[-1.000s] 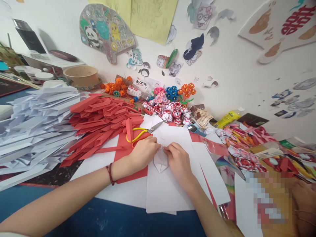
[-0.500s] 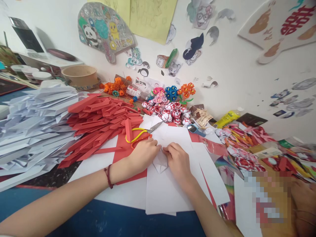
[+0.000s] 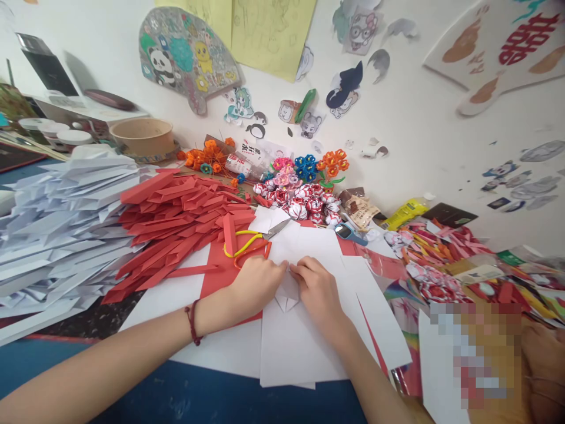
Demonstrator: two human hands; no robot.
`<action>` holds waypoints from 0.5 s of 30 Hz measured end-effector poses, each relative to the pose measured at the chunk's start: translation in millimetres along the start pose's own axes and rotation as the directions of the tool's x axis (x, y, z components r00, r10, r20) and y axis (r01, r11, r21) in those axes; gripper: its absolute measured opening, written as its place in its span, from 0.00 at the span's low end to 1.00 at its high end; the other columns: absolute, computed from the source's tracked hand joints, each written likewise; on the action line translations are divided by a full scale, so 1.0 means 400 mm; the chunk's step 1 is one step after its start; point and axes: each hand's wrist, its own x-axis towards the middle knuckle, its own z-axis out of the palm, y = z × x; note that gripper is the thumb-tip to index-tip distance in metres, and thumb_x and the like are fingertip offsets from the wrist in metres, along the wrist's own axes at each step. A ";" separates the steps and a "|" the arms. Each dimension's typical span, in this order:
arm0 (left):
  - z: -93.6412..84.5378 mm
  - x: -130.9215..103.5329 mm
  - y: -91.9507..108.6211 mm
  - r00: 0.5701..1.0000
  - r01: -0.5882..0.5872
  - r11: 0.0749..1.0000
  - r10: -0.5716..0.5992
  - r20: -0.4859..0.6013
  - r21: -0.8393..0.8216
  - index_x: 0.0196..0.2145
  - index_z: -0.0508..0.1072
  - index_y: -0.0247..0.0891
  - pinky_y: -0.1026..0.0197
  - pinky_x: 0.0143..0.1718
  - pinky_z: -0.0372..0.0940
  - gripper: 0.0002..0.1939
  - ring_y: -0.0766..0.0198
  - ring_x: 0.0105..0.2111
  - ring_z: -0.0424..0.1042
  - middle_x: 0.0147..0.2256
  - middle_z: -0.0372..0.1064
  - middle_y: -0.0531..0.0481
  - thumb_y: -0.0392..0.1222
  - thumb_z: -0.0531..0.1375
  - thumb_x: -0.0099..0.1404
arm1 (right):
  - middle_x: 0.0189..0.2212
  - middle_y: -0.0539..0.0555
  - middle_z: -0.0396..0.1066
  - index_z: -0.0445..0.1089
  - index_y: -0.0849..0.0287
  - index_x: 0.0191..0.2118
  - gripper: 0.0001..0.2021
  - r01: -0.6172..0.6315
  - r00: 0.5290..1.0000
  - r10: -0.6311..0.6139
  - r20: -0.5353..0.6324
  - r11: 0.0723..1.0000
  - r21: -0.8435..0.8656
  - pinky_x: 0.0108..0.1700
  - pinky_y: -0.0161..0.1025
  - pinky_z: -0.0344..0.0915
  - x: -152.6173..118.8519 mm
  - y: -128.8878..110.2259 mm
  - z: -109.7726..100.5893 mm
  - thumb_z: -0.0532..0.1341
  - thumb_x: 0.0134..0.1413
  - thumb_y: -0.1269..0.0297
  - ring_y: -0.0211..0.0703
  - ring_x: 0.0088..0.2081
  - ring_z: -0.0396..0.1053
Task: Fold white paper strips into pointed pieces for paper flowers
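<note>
One folded white paper (image 3: 288, 292) sits between left hand (image 3: 255, 285) and right hand (image 3: 319, 290).

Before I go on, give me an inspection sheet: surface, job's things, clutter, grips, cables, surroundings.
Surface: blue tabletop, largely covered by white sheets and a red sheet.
Job's things: small folded white paper between the grips; scissors with yellow and orange handles lie just beyond the left one.
Clutter: piles of folded white strips and folded red strips at left; red-and-white paper flowers at the back; yellow packet at right.
Grips: left grip and right grip both closed on the folded paper's far end; exact finger contact partly hidden.
Cables: nothing seen.
Surroundings: white wall with cut-out pictures; bare limb at right edge, part unclear.
</note>
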 end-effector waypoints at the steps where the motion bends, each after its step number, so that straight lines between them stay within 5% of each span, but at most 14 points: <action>1: -0.003 0.000 0.001 1.000 0.002 1.000 -0.002 0.007 0.000 0.40 0.70 0.34 0.60 0.25 0.58 0.12 0.54 0.26 0.72 0.23 0.69 0.45 0.28 0.50 0.62 | 0.32 0.53 0.68 0.72 0.58 0.33 0.14 0.002 1.000 -0.002 -0.002 1.000 -0.002 0.35 0.36 0.60 0.000 0.000 0.000 0.51 0.61 0.76 0.40 0.34 0.64; 10: -0.009 -0.003 0.007 0.999 -0.011 1.000 0.010 0.032 0.026 0.43 0.69 0.32 0.60 0.25 0.58 0.15 0.53 0.26 0.73 0.24 0.69 0.44 0.27 0.49 0.62 | 0.31 0.52 0.69 0.73 0.57 0.32 0.13 -0.028 1.000 0.028 -0.010 0.999 0.036 0.35 0.36 0.60 0.001 -0.004 -0.002 0.52 0.60 0.75 0.40 0.34 0.65; 15: 0.000 0.003 0.002 1.000 0.019 1.000 -0.019 0.002 0.012 0.37 0.71 0.33 0.61 0.23 0.55 0.11 0.57 0.23 0.71 0.21 0.67 0.45 0.29 0.50 0.62 | 0.31 0.51 0.69 0.74 0.57 0.33 0.09 -0.094 0.995 0.095 -0.030 0.994 0.048 0.36 0.37 0.61 0.002 -0.005 -0.001 0.56 0.59 0.72 0.41 0.35 0.66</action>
